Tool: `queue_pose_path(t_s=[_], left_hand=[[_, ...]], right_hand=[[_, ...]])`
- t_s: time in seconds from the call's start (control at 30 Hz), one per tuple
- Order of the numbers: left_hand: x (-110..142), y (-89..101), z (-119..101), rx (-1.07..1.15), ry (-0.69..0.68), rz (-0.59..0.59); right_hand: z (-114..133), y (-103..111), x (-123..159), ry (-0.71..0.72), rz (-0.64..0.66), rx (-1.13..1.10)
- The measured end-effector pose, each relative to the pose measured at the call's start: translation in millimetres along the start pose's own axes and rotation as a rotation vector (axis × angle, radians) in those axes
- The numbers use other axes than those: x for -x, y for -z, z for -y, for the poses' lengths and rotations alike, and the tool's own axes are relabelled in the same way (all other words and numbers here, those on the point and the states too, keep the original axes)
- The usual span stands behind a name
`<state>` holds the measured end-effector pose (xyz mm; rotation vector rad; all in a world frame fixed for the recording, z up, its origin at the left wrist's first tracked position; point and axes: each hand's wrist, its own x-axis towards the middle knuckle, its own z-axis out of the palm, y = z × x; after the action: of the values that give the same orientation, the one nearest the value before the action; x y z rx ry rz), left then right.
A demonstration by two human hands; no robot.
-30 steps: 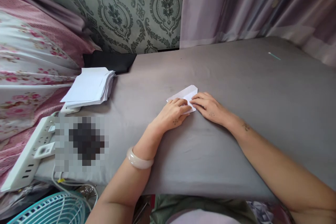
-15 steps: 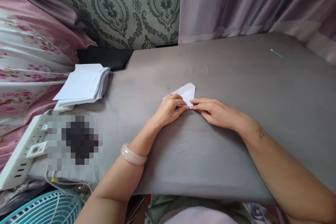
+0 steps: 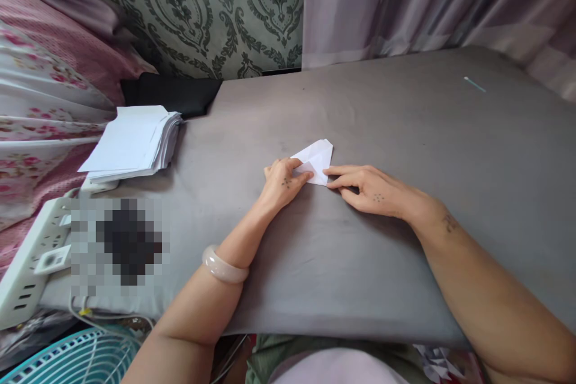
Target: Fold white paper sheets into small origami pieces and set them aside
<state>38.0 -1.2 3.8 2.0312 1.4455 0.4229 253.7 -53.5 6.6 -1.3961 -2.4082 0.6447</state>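
Left hand (image 3: pixel 285 183): bent round the left end, thumb flat on top, gripping softly; other fingertips too hidden to see.
Right hand (image 3: pixel 378 192): reaching in from the right, fingertips touching the right near corner; cannot tell if pinching or just resting.
Folded white paper sheet, small and pointy (image 3: pixel 319 159): lying flat between both hands, crease lines on top.
Weight: likely very light, so easy to nudge or blow away.
Stiffness: likely soft in one layer, harder to bend where folded over.
Slip: probably a bit slidy on cloth, so best kept down with a finger.
Care: easy to crumple or tear, most of all at the corners.
Good hold: left end, thumb on top; right near corner, fingertips only; best not to squeeze the middle.
Shiny pale round bangle (image 3: pixel 225 267): worn on the left arm, well apart from the paper.
Smooth gray cloth (image 3: pixel 382 114): spread flat under the paper, likely a bit squishy to push on.
Tall stack of white paper sheets (image 3: pixel 126 138): sitting far left.
Flat black folded thing (image 3: pixel 173 95): lying behind the stack, too dark to name.
Long white plastic power strip (image 3: pixel 27 264): tilted along the left edge.
Round teal plastic fan (image 3: pixel 76 360): down at the near left.
Thin teal stick with a white tip (image 3: pixel 474 84): lying far right.
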Motion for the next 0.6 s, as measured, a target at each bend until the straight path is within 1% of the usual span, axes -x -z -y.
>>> queue_pose_path(t_s=[0.17,0.27,0.43,0.6], left_hand=[[1.6,-2.0,-4.4,-0.068,0.057,-0.044],[0.6,-2.8,-4.1,-0.072,0.071,-0.028],[-1.6,-3.7,-1.8,-0.071,0.073,-0.033],[-3.6,-1.7,-0.7,-0.045,0.059,-0.028]], right_hand=[[0.8,-0.6,-1.3,-0.01,-0.017,0.007],[1.5,-1.1,-2.0,-0.006,-0.027,0.016],[1.2,-1.5,-2.1,0.006,-0.057,0.0],[2.5,-1.4,-1.8,-0.006,-0.046,0.013]])
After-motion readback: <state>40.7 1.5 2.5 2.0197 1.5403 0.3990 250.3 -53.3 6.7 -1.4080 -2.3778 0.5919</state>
